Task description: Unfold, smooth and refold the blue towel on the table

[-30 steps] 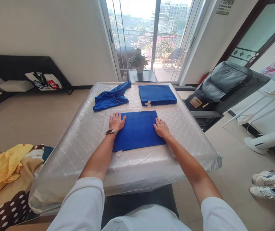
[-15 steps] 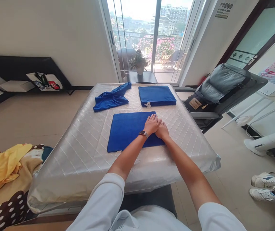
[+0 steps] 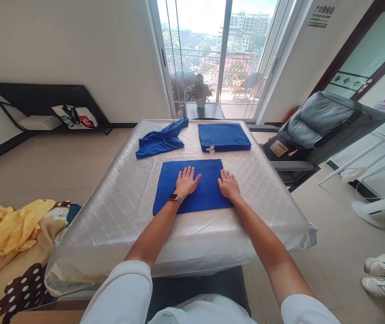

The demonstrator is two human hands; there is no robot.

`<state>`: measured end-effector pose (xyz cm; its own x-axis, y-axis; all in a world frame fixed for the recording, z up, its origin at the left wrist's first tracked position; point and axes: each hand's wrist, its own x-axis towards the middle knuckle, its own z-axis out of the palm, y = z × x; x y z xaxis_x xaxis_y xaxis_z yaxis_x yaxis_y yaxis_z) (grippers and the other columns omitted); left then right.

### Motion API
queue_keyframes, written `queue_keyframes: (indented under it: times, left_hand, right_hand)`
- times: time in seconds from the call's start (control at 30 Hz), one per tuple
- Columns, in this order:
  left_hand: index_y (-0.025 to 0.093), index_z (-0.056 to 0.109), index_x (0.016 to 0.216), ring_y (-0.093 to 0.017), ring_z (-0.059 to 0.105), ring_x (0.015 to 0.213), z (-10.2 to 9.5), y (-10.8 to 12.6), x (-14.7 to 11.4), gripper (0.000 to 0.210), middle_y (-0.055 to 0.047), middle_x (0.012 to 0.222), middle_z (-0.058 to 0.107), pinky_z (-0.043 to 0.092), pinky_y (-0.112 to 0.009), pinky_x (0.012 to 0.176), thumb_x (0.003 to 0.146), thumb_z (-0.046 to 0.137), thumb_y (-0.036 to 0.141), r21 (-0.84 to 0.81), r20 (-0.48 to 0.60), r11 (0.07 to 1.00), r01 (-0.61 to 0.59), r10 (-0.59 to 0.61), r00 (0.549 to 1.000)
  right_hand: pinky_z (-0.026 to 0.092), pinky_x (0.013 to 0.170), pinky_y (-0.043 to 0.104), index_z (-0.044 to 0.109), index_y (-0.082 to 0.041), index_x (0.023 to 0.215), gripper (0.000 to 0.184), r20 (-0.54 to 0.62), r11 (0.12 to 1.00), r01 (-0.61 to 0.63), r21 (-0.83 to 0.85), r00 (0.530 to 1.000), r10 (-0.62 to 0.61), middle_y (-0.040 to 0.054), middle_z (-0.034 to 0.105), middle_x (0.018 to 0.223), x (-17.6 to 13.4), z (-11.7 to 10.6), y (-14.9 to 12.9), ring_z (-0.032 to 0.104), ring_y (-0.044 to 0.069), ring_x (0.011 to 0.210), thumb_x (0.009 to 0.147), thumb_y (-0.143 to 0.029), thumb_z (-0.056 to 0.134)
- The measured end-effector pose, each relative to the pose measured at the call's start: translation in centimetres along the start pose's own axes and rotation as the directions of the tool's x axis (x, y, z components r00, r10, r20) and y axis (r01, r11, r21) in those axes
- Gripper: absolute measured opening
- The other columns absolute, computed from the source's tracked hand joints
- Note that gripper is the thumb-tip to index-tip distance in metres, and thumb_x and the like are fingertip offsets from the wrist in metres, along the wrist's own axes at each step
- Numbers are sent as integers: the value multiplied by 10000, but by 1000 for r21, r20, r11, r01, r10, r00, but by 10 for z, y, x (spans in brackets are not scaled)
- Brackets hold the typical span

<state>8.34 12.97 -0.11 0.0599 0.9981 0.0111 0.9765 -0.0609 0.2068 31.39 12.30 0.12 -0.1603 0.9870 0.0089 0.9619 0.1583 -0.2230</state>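
A blue towel (image 3: 206,186) lies spread flat near the front of the table. My left hand (image 3: 186,181), with a watch on its wrist, rests palm down on the middle of the towel, fingers spread. At the towel's right edge my right hand (image 3: 229,183) lies flat, its fingers stretched out. Behind the towel, to the right, sits a neat stack of folded blue towels (image 3: 224,136) with a white tag at its front. A crumpled blue towel (image 3: 161,138) lies at the back left.
The table (image 3: 118,193) has a silvery quilted cover. A grey recliner (image 3: 327,121) stands to its right, and a chair with a potted plant (image 3: 200,90) behind it. Yellow cloth (image 3: 13,229) is heaped at left. Another person's shoes (image 3: 384,274) show at lower right.
My left hand has moved left, from beside my right hand to the middle of the towel. My right hand stays by the towel's right edge. The whole view has shifted slightly.
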Motion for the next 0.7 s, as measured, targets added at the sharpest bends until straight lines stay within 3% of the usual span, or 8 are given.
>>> queue_keyframes:
  times: [0.13,0.23,0.43,0.57,0.7]
  left_hand:
    - [117,289,1657,-298,217,1606,-13,-60,-7,777,-138,1728,258,150,-510,1307,1063,150,598,38,-45,984,176,-174,984]
    - [104,307,1650,-304,233,1601,-16,-84,-12,787,-148,1724,272,183,-491,1302,1061,135,597,39,-101,967,251,-247,964]
    - [99,329,1642,-312,261,1591,-11,-85,-13,804,-163,1715,293,202,-485,1295,1057,124,612,45,-125,966,256,-248,961]
    - [99,325,1643,-313,260,1591,-11,-86,-12,809,-164,1714,292,202,-485,1296,1056,127,619,47,-121,969,243,-236,964]
    - [96,327,1643,-312,267,1590,-14,-89,-14,801,-165,1712,294,208,-477,1297,1057,149,613,45,-105,972,231,-225,969]
  right_hand:
    - [145,1308,427,257,-149,1679,642,22,1000,1,-20,1000,-1,61,230,1744,0,-1,0,199,216,1611,1092,-404,220]
    - [148,1308,439,237,-152,1685,647,59,999,-4,-42,998,7,63,208,1749,1,-3,0,182,227,1616,1090,-408,218]
    - [187,1294,508,245,-159,1684,639,120,998,-4,-69,993,12,75,199,1747,24,-17,-7,203,263,1611,1067,-322,248]
    - [171,1299,479,245,-124,1679,645,88,999,4,-47,996,0,85,200,1748,58,-27,-16,183,259,1616,1095,-397,228]
    - [168,1299,460,239,-106,1676,660,100,999,-14,-37,995,17,93,203,1749,81,-19,-18,176,255,1617,1104,-435,219]
